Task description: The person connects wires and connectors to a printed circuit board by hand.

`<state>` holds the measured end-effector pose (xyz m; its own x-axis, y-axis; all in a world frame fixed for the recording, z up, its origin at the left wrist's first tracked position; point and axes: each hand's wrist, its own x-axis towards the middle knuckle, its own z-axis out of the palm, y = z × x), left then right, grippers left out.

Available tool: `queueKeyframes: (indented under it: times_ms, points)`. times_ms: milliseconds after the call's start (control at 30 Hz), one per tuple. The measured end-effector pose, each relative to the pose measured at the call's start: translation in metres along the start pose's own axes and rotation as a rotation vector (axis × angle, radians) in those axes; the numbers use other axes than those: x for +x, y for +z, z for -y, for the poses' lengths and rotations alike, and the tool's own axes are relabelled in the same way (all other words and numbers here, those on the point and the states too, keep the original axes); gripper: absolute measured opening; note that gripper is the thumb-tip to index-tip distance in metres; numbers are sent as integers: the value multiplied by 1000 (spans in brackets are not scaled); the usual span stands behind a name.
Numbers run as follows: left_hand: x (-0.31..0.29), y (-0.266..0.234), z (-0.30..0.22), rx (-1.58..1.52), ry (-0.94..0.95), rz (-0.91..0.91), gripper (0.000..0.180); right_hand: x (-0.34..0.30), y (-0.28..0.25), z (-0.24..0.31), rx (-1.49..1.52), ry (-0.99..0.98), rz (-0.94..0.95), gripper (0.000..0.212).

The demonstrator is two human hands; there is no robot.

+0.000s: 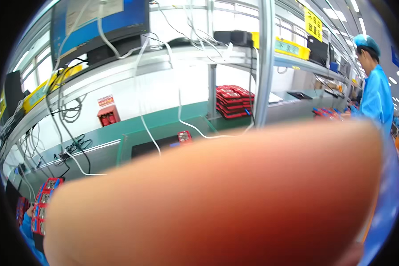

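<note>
A blurred finger [217,199] of one of my hands fills the lower middle of the head view, very close to the camera. Which hand it belongs to cannot be told, and the rest of both hands is hidden or out of view. Behind the finger, a small red piece with metallic parts [185,136] lies beside a dark mat [150,147] on the green bench. At the lower left, a small hand [29,211] with a blue sleeve touches red trays [42,206] with blue strips and metallic parts; whose hand it is remains unclear.
A stack of red trays [234,101] stands on the bench by a metal post [264,62]. White cables [180,106] hang from the shelf, below a monitor [99,26]. On the right, a person in a blue cap and smock [377,95] stands near more red trays [327,113].
</note>
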<state>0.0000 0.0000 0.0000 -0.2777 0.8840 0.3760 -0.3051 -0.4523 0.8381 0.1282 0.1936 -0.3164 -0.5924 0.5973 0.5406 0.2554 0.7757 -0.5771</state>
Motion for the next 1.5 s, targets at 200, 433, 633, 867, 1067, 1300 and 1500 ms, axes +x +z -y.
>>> queueKeyframes:
  times_ms: [200, 433, 633, 867, 1067, 1300, 1500]
  points:
    - [23, -49, 22, -166, 301, 674, 66, 9, 7, 3, 49, -144, -7, 12]
    - [67, -116, 110, 385, 296, 330, 33, 2, -13, 4, -126, -76, -11, 7]
    - [49, -185, 147, 527, 5, 164, 21, -4, -10, 8, 9, -47, -27, 10]
    - [55, -201, 155, 684, 0, 135, 23, -1, -7, 1, -34, -74, -45, 8]
    - [51, -203, 165, 742, -30, 158, 20, -9, -6, 5, -5, -56, -50, 13]
    - [56, -205, 193, 1038, 119, 227, 16, 0, -16, 10, -92, -123, -9, 10]
    - [59, -239, 216, 1285, 218, 150, 14, 17, -11, 6, -25, -138, -38, 5]
